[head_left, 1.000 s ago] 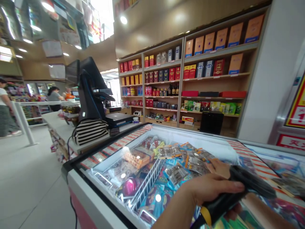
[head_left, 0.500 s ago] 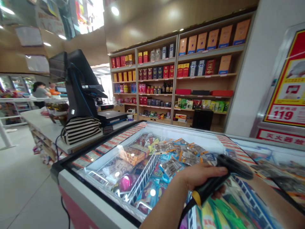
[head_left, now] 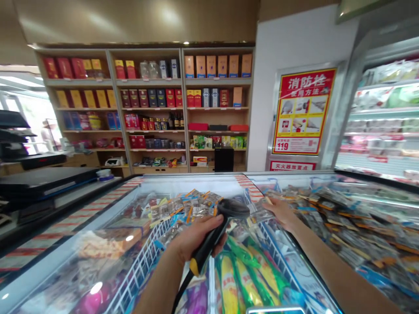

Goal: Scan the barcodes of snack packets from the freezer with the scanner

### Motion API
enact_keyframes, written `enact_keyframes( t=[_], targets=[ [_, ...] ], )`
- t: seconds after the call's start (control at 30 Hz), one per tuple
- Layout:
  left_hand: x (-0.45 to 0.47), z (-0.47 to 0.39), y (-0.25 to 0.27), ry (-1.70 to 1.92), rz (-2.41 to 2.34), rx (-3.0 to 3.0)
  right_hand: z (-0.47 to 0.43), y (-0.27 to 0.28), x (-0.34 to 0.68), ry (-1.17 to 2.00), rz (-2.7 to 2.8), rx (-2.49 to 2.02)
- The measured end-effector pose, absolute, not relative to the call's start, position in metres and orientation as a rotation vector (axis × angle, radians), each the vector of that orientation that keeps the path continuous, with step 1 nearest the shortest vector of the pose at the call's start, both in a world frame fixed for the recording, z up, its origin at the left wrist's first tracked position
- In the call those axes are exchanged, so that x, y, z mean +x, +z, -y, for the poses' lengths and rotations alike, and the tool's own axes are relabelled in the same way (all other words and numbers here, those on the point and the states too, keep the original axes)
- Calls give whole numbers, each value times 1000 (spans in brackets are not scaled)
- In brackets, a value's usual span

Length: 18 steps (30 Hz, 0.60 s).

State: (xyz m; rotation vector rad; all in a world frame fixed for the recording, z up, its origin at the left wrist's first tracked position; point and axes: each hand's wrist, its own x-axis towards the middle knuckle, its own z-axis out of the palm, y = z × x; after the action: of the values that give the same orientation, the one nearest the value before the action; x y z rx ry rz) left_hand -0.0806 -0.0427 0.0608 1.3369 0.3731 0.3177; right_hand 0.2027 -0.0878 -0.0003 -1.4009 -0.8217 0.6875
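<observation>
Head view: a chest freezer (head_left: 98, 205) fills the foreground, its white wire dividers (head_left: 140, 266) separating heaps of frozen packets; yellow corn packs (head_left: 242, 279) lie nearest, and clear packets (head_left: 190, 205) with orange and blue edges are piled further back. Behind stand wooden shelves (head_left: 147, 109) of red, yellow and blue boxes. A till (head_left: 36, 179) sits on the counter at the left.

The left hand (head_left: 193, 235) is closed around the black scanner (head_left: 225, 218), whose yellow-banded grip points down over the corn. The right hand (head_left: 281, 211) holds the edge of a clear packet (head_left: 262, 209) just beside the scanner's head; how tightly it grips cannot be told.

A red poster (head_left: 303, 111) reads "119".
</observation>
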Motion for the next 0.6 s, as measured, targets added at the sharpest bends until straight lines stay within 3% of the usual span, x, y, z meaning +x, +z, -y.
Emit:
enact_keyframes(
  t=[0.33, 0.47, 0.6],
  targets=[
    [-78, 50, 61, 286, -399, 1401, 101, 11, 214, 746, 667, -1299],
    [-78, 48, 60, 279, -416, 1382, 95, -2, 211, 635, 715, -1567],
    [-78, 48, 59, 278, -408, 1386, 97, -10, 213, 388, 1198, -2027]
  ],
)
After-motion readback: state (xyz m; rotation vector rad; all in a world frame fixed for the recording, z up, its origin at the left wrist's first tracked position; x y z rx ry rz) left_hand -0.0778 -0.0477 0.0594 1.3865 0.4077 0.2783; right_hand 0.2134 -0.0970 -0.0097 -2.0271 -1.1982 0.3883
